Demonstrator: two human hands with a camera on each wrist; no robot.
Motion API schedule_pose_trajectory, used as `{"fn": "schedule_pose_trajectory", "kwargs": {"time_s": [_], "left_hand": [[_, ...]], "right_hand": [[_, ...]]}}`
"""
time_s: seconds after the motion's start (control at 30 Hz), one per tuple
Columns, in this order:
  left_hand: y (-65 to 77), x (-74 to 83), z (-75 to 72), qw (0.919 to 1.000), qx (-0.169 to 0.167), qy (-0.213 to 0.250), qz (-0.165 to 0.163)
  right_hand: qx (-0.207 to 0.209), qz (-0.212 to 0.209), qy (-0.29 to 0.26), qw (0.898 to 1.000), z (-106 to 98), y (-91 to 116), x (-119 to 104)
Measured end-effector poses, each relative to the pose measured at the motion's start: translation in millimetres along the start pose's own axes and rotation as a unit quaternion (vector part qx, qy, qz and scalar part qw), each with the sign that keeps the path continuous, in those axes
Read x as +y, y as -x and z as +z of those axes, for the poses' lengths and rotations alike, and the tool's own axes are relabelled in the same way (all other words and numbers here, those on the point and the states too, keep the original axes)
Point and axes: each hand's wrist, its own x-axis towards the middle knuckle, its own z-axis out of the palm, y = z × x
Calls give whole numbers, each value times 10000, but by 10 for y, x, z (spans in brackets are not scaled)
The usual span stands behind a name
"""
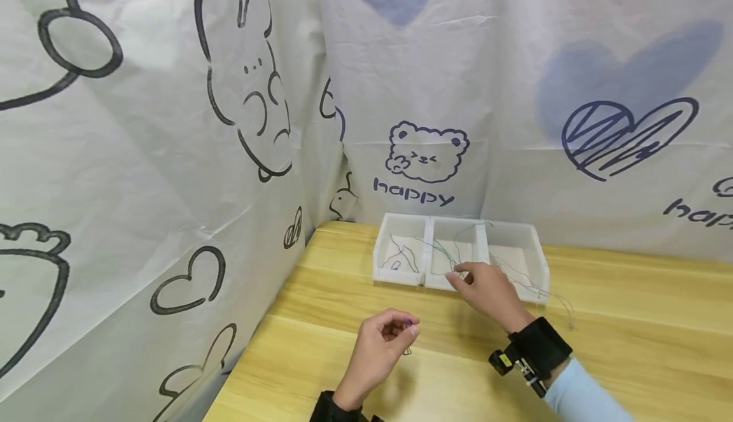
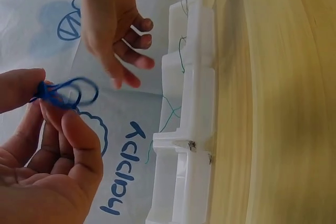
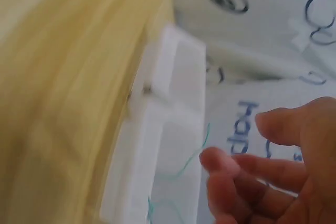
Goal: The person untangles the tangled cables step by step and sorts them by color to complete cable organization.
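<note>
My left hand (image 1: 378, 349) pinches a small looped bundle of blue thread (image 2: 79, 85) between thumb and fingertips, held over the table in front of the tray. In the left wrist view its loop sticks out past the fingertips. My right hand (image 1: 489, 291) is over the front of the white three-part tray (image 1: 397, 277), above the middle compartment. Its fingers are loosely bent with the thumb apart, and nothing shows between them. Green threads (image 1: 443, 250) lie in the middle compartment, partly hidden by that hand in the head view.
Dark threads (image 1: 409, 256) lie in the left compartment. Thin pale threads (image 1: 564, 301) hang out over the tray's right front corner onto the wooden table (image 1: 309, 320). A white printed cloth (image 1: 355, 174) rises behind the tray and along the left side.
</note>
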Motion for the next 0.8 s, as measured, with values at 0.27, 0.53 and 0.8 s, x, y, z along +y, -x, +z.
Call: {"fn": "schedule_pose_trajectory", "kwargs": {"time_s": [0.27, 0.53, 0.8], "left_hand": [[-71, -127, 10, 9981, 191, 581, 96], [-135, -189, -19, 9949, 711, 712, 22], [-87, -117, -79, 9936, 1031, 272, -367]], "right_hand": [[-1712, -1154, -1998, 9578, 159, 310, -370], [-2054, -1352, -2612, 9334, 222, 454, -410], [-783, -1337, -1695, 9733, 194, 251, -367]]}}
